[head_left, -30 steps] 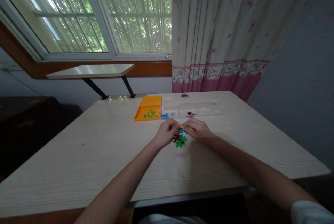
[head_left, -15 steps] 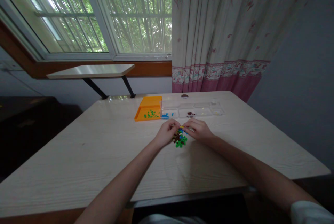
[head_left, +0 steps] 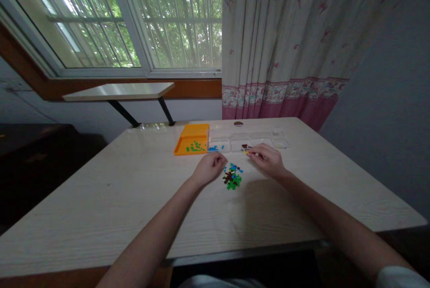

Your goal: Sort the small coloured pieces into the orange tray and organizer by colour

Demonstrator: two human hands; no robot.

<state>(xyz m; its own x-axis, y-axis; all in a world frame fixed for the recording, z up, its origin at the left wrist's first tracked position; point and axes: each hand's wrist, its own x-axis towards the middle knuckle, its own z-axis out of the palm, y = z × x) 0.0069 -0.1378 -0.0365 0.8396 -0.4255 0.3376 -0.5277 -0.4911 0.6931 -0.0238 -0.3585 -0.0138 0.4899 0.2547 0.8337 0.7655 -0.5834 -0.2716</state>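
Two bare hands reach over a pale table [head_left: 134, 198], and from where I stand a small, jagged cluster [head_left: 231, 179] of green, brown and blue pieces lies on the tabletop between them, in front of the person. The left hand [head_left: 208, 168] is just beside the cluster's far end, its fingers curled inward; I cannot tell whether they hold anything. The right hand [head_left: 268, 159] is farther forward, thumb and fingers pinching a yellow piece [head_left: 246, 152] at the near edge of a clear compartment tray [head_left: 285, 146]. Close behind that piece, dark brown pieces [head_left: 246, 146] lie in the tray. At the tray's left end are blue pieces [head_left: 213, 148], and next to it an orange tray [head_left: 195, 130] holds a scatter of green pieces [head_left: 195, 146].

The yellow piece looks the likeliest to go astray: only the fingertips grip it, so a slight slip could drop it among the brown ones. The clear tray seems light and low — a knock from the right hand's knuckles could jolt it and mix its contents. The cluster has its own risk: nothing seems to steady it, and a careless brush from the left hand could push it askew or loosen its outer pieces.
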